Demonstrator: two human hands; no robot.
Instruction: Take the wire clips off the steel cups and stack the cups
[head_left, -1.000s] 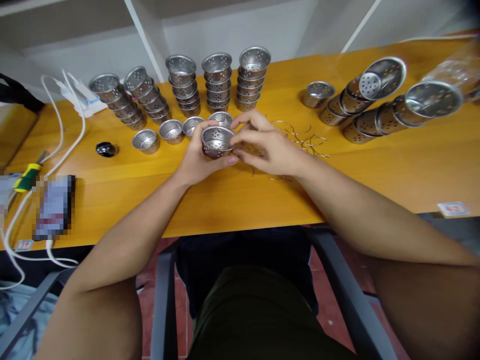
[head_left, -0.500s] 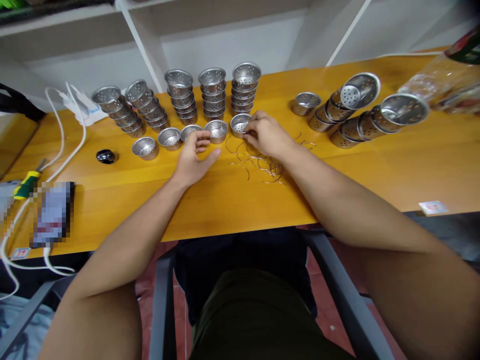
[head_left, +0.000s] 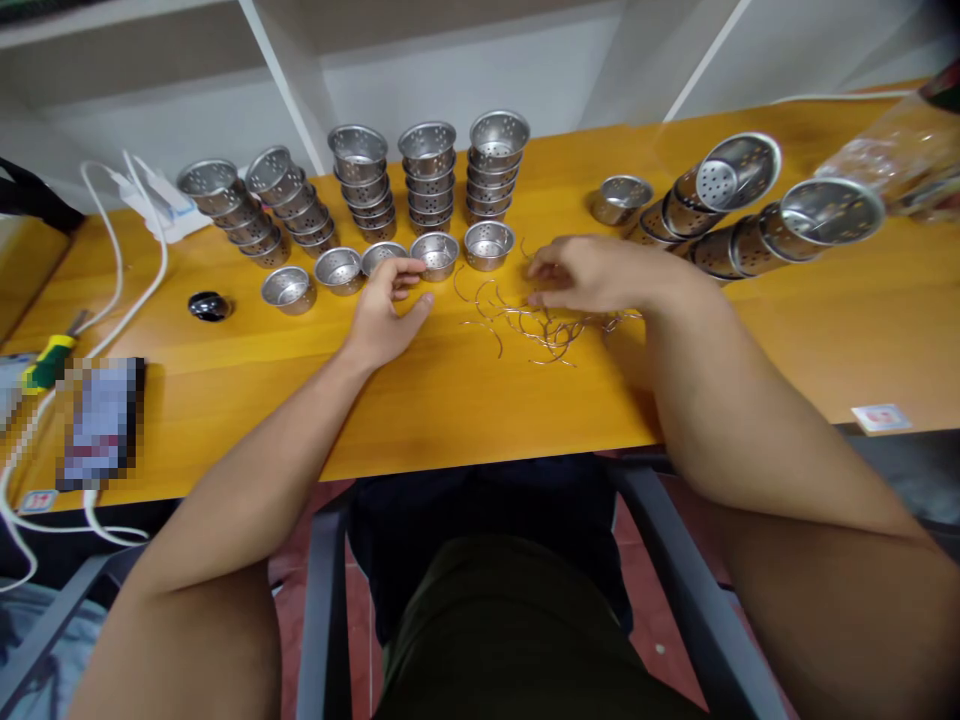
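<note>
My left hand (head_left: 388, 312) rests over the table, thumb and fingers apart, with nothing in it. Its fingertips are close to two small perforated metal cups (head_left: 435, 258), which stand in a front row of several such cups. The rightmost cup (head_left: 489, 247) of that row sits upright between my hands. My right hand (head_left: 585, 275) hovers at a loose pile of thin curved wires (head_left: 551, 335). Its thumb and fingers are bent but apart, and no wire shows between them. Some of the pile is hidden by this hand.
Stacks of perforated cups (head_left: 428, 165) stand behind the row. On the right are a single cup (head_left: 621, 200), two leaning stacks (head_left: 825, 215) and a clear plastic bottle (head_left: 892, 150). A black shiny object (head_left: 208, 306), phone (head_left: 103, 425), screwdriver (head_left: 51, 362) and white cables (head_left: 146, 280) lie left.
A cup held in both hands a second ago now stands at the row's right end. My right hand has let go and moved right to the wires. My left hand has opened.
</note>
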